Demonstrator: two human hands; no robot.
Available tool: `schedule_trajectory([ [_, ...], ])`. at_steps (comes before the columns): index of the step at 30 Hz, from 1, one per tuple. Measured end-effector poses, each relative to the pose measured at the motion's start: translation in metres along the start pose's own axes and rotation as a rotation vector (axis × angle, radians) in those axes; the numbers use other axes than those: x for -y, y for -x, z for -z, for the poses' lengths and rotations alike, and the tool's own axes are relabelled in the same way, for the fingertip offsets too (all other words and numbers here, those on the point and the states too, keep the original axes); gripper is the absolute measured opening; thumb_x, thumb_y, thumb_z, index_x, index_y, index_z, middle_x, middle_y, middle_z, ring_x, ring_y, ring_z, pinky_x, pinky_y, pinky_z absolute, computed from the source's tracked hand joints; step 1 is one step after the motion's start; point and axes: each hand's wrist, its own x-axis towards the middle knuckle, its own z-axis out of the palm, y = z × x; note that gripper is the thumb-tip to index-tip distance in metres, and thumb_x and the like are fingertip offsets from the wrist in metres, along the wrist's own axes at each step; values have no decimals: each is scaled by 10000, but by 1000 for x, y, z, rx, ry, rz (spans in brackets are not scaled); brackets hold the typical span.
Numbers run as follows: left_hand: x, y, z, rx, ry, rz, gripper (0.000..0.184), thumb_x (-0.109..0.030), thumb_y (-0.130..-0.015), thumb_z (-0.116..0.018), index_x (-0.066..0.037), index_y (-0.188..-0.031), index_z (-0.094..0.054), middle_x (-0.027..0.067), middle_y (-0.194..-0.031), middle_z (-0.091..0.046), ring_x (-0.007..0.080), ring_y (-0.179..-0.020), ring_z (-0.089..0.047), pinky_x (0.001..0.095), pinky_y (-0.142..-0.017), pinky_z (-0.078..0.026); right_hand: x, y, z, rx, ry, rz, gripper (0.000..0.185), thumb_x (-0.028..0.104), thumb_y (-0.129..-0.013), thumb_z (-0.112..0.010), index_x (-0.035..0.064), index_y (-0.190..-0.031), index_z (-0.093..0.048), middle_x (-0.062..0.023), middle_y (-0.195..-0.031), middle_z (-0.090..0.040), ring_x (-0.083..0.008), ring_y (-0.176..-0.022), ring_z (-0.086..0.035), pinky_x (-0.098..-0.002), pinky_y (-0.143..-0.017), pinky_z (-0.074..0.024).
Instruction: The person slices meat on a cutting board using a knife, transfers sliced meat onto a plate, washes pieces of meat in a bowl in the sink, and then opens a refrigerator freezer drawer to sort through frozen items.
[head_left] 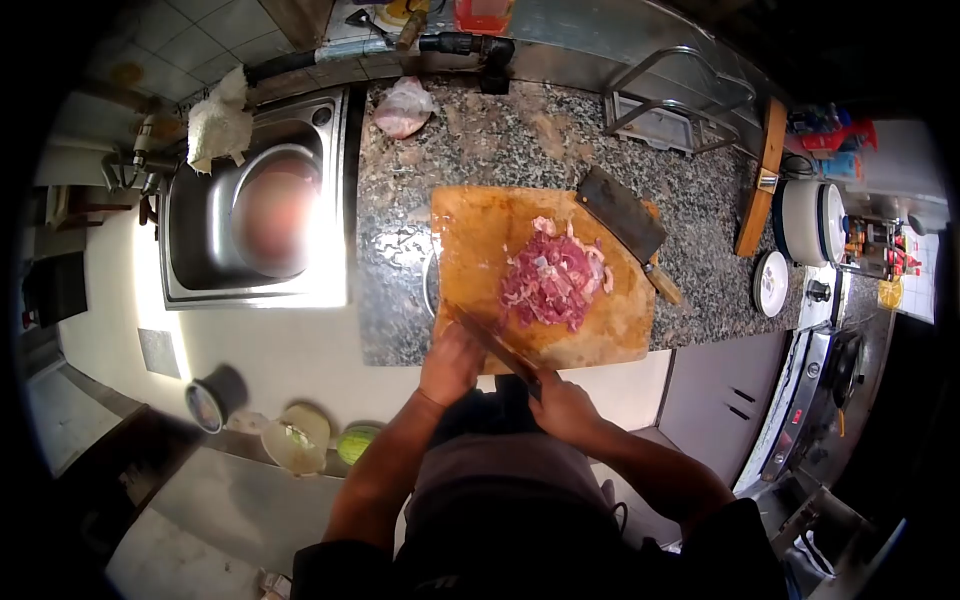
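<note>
Right hand (pixel 562 403) has its fingers closed around the handle of a knife (pixel 490 343), just outside the front edge of the cutting board, and the blade crosses this edge toward the front left corner. Left hand (pixel 452 365) is at that same corner, near the blade's tip; its fingers are curled, but I cannot tell if they hold anything.

The largest thing is the speckled counter (pixel 400 210). Beside its left edge is the steel sink (pixel 200 301). The wooden cutting board (pixel 470 235) lies at the front edge of the counter. Near the counter's back edge, toward the right, stands a metal rack (pixel 655 128). Inside the sink is a round bowl (pixel 242 215) with something reddish in it. A heap of cut meat (pixel 555 280) sits right of the board's middle, apart from the knife. One cleaver (pixel 622 212) lies across the board's back right corner, its handle pointing to the front. Smallest is a pale pink lump (pixel 404 108), near the counter's back left corner.
</note>
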Motion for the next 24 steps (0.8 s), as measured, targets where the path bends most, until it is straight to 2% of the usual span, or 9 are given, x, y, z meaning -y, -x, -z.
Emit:
schedule_trajectory([
  [4,4,4,-2,-30,-13,-25,257,-71,-711,-656,-68,-968,-647,163,-1066,-593,360,-1060,-561,450,-971,-443,-11,-4,-2,83,8,-84,405,192,-847,-572,10,-1182,-434,-273,-860,-639,-460,-787,-625,-531,-712,-495],
  [5,5,3,-3,-25,-11,-22,257,-71,-711,-656,-68,-968,-647,163,-1066,-593,360,-1060,-561,450,-971,-443,-7,-34,-14,-186,-18,173,371,190,-839,-580,16,-1146,-468,-271,-844,-629,-468,-792,-616,-537,-724,-491],
  [7,0,3,0,-23,42,-15,237,-66,-722,-655,-69,-959,-646,162,-1069,-595,353,-1065,-563,447,-949,-454,20,-72,-23,-354,-28,337,351,172,-827,-589,24,-1134,-503,-274,-862,-621,-471,-832,-607,-531,-753,-488],
  [11,-7,-11,5,-60,20,-24,206,-51,-763,-654,-37,-969,-636,154,-1030,-597,338,-964,-586,434,-843,-486,36,-89,21,-156,53,85,301,152,-830,-604,28,-1090,-520,-258,-911,-646,-472,-865,-612,-521,-787,-478],
  [14,-11,-11,10,-57,17,-54,226,-47,-758,-667,-31,-980,-631,154,-1026,-598,345,-953,-589,434,-834,-488,9,-64,55,-400,-156,200,296,159,-832,-616,19,-1075,-521,-259,-906,-645,-471,-845,-609,-528,-782,-472],
  [15,-15,-11,12,-60,37,-35,250,-53,-759,-667,-32,-1005,-630,162,-1045,-598,357,-994,-582,441,-871,-480,8,-56,57,-384,-162,209,308,180,-835,-616,6,-1071,-520,-265,-926,-634,-451,-869,-608,-516,-775,-477],
  [18,-12,-9,16,-10,-36,-79,334,-78,-749,-712,-32,-1065,-618,144,-1148,-552,362,-1031,-561,440,-884,-475,5,-37,36,-412,-167,303,310,177,-837,-605,-5,-1074,-521,-277,-945,-610,-446,-904,-586,-510,-791,-470],
  [22,-11,-4,18,-3,-79,-92,286,-61,-765,-656,-28,-1048,-625,161,-1093,-600,345,-1086,-563,446,-963,-444,2,-17,4,-254,-145,141,345,201,-872,-567,-33,-1126,-549,-306,-1022,-585,-456,-972,-570,-465,-854,-467],
  [24,-10,-7,18,10,-87,-103,287,-61,-760,-663,-26,-1042,-628,148,-1081,-604,327,-1064,-573,436,-946,-453,-16,-25,-15,-292,-157,193,352,216,-876,-563,-45,-1113,-548,-318,-1031,-580,-462,-970,-568,-470,-852,-465],
])
